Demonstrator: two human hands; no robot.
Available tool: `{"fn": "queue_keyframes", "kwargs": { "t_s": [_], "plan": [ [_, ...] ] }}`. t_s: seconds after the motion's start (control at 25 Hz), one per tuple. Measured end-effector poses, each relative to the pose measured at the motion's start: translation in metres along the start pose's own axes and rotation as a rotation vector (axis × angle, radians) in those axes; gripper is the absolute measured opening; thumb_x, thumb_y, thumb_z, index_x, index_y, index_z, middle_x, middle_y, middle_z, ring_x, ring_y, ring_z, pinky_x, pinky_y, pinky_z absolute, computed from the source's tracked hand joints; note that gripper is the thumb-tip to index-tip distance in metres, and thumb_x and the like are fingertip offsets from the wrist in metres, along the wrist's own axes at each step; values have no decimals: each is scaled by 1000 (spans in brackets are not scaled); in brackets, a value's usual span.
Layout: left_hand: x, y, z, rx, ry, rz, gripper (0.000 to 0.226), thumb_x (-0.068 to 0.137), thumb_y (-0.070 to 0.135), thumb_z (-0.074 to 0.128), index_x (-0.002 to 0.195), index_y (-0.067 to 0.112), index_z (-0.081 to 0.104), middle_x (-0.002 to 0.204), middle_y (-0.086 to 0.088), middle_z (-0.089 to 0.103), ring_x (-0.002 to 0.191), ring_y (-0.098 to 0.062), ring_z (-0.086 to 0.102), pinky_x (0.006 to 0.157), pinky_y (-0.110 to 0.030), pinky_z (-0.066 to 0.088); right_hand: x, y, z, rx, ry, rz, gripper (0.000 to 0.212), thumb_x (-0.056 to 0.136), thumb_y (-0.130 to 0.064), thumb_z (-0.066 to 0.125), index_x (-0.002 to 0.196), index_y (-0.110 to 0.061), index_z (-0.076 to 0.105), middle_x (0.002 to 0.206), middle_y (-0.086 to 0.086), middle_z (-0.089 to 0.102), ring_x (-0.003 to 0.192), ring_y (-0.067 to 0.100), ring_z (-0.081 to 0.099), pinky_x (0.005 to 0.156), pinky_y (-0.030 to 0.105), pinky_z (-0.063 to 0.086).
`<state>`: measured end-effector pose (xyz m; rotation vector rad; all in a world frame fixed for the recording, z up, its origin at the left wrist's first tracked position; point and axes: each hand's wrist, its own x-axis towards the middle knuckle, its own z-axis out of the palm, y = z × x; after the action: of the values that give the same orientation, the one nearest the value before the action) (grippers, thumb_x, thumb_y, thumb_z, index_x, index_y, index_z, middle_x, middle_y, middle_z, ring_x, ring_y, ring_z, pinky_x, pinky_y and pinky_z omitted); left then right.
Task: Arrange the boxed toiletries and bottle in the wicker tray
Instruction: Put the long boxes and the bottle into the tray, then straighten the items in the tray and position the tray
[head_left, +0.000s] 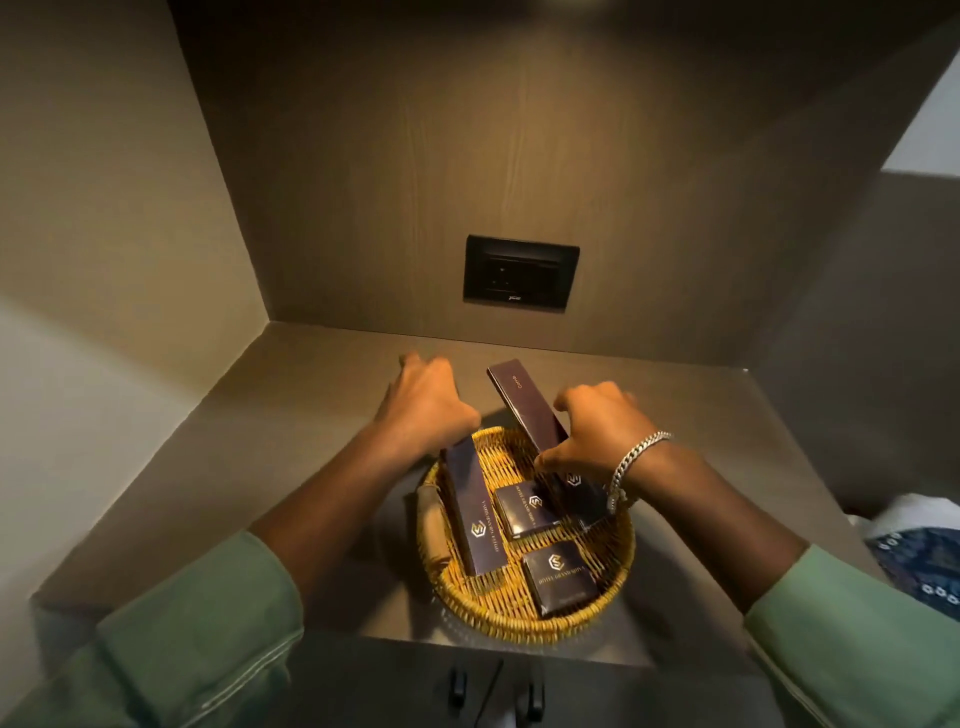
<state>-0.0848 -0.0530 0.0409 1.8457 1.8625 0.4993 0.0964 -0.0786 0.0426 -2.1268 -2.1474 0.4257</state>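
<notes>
A round wicker tray (524, 621) sits on a grey-brown tabletop (322, 415) inside a niche, close to the front edge. The right hand (597, 436), with a silver chain bracelet (631, 465) at the wrist, pinches a long dark box marked "Comb" (524, 405) between thumb and fingers; the box is tilted, its far end raised beyond the tray's back rim and its near end down inside the tray. The left hand (423, 405) is curled over the far end of a second long dark box (470, 512), which lies lengthwise along the tray's left side; its fingers are hidden behind the knuckles, so how firmly it grips cannot be told. Two small square dark boxes with a gold hexagon logo lie flat in the tray: one near the middle (524, 506), the other toward the front right (561, 577). A brownish cylindrical item (431, 525), possibly the bottle, rests against the tray's left rim. Both sleeves are pale green. A black wall socket (521, 273) is set in the back panel.
</notes>
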Motion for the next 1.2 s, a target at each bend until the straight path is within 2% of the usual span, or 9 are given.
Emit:
{"fn": "queue_keyframes", "kwargs": {
  "t_s": [0.2, 0.32, 0.4, 0.52, 0.72, 0.84, 1.0, 1.12, 1.2],
  "plan": [
    [-4, -21, 1, 60, -82, 44, 38, 67, 36, 81, 91, 21, 54, 105, -5, 53, 86, -19, 54, 69, -37, 53, -13, 1, 18, -103, 18, 3, 50, 65, -36, 82, 105, -17, 58, 97, 8, 67, 86, 28, 63, 69, 39, 56],
    [3, -29, -2, 69, -83, 52, 45, 70, 48, 76, 96, 17, 57, 93, 1, 58, 83, -17, 57, 71, -40, 55, -21, -3, 23, -159, 41, 18, 40, 73, -30, 77, 105, -14, 60, 95, 10, 66, 85, 29, 63, 66, 37, 53],
    [15, -31, -5, 52, 10, 67, 49, 76, 51, 69, 108, 16, 56, 100, -1, 56, 91, -19, 56, 75, -40, 53, -24, -6, 25, -189, 64, 29, 33, 77, -27, 73, 105, -12, 61, 94, 11, 66, 85, 30, 63, 64, 36, 50],
    [39, -33, -7, -30, 80, 68, 41, 80, 40, 69, 113, 17, 59, 109, -5, 58, 95, -22, 58, 81, -44, 54, -30, -10, 26, -215, 94, 20, 27, 82, -26, 69, 103, -10, 62, 92, 12, 67, 83, 30, 64, 61, 35, 46],
    [65, -26, 0, 53, -154, 67, 12, 78, 17, 75, 84, 15, 65, 93, -9, 67, 84, -23, 65, 79, -46, 59, -47, -7, 28, -137, 206, 32, 19, 84, -30, 63, 88, -12, 63, 80, 9, 66, 74, 29, 63, 58, 34, 49],
    [72, -21, 1, 115, -183, 95, 8, 77, 4, 72, 77, 10, 66, 90, -13, 69, 83, -25, 66, 76, -46, 60, -60, 8, 19, -21, 367, 41, 25, 82, -40, 60, 86, -15, 63, 79, 7, 67, 73, 28, 63, 62, 38, 54],
    [66, 5, -9, 114, -113, 278, 17, 71, 8, 78, 74, 16, 63, 81, -4, 65, 78, -19, 63, 59, -31, 53, -70, 30, 9, 90, 532, 26, 23, 82, -37, 61, 94, -18, 67, 90, 3, 71, 80, 23, 63, 68, 36, 54],
    [39, 25, -8, 131, -153, 500, 19, 69, 21, 81, 80, 19, 66, 82, 0, 67, 76, -15, 62, 60, -28, 50, -70, 41, 15, 93, 505, 15, 27, 83, -37, 62, 101, -18, 67, 98, 3, 70, 90, 21, 61, 75, 34, 49],
    [20, 29, 2, 177, -230, 574, 19, 70, 27, 80, 82, 21, 66, 83, 2, 68, 77, -14, 62, 64, -31, 52, -70, 47, 20, 118, 482, 14, 28, 82, -38, 63, 103, -19, 66, 99, 3, 70, 90, 19, 60, 71, 31, 47]
  ]
}}
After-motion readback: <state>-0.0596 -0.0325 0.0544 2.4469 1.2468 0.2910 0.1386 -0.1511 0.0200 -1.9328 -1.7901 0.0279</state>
